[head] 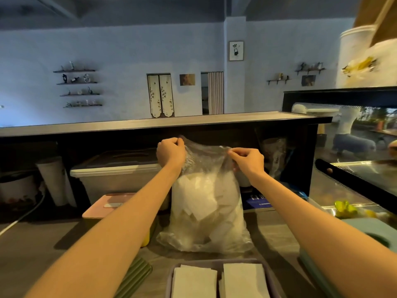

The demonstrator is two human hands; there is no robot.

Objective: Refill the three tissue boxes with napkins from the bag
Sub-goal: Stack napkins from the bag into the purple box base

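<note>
We pinch the bag (206,196) mouth with left hand (170,153) and right hand (247,161); uneven pulling could tear the film, spilling napkins (202,203).

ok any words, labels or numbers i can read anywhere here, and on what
Nothing legible.
Blue package behind the napkin bag: white print, too blurred to read.
Framed picture on the pillar: too small to tell any text.
Pink-lidded box: pale label, unreadable.

Single head view, above near edge of counter (277,233), facing forward and slightly down, close over it.
</note>
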